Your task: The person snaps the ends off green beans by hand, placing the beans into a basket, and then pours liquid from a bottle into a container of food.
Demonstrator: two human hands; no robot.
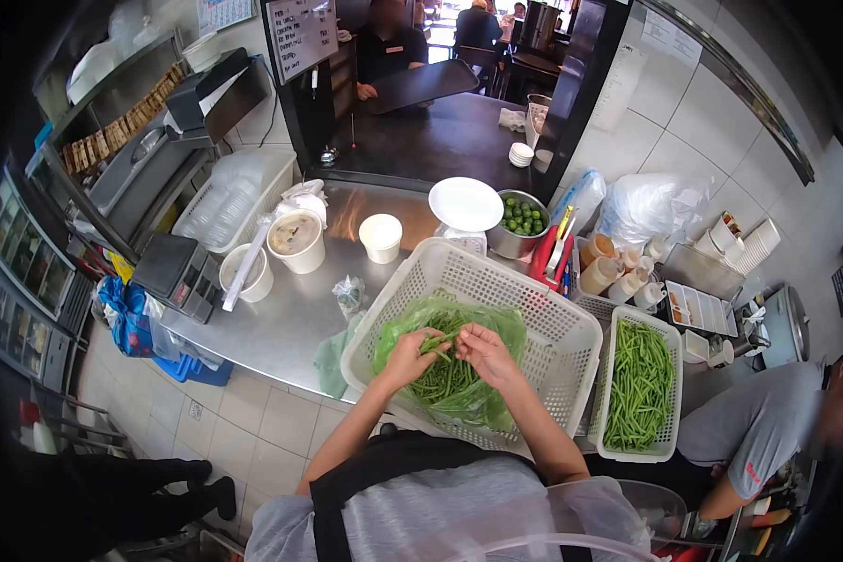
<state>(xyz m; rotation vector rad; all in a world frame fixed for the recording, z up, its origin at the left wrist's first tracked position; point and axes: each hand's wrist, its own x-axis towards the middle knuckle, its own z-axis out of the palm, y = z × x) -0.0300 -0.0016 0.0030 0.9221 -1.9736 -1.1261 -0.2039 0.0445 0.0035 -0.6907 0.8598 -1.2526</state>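
My left hand (416,360) is closed around a few green beans (433,345), above a green plastic bag (501,330). Close beside it, my right hand (483,354) pinches at the end of a green bean, its fingertips together. The bag lies spread inside a large white perforated basket (571,332) and holds a pile of long green beans (445,382). To the right, a narrower white basket (674,393) is filled with cut green beans (639,384).
White tubs (381,238) and a scale (175,273) stand on the steel counter (281,323). Behind the basket are a white plate (465,203) and a pot of small green fruits (523,220). Sauce bottles (601,273) sit right. A person (763,421) bends nearby; another holds a tray (421,86).
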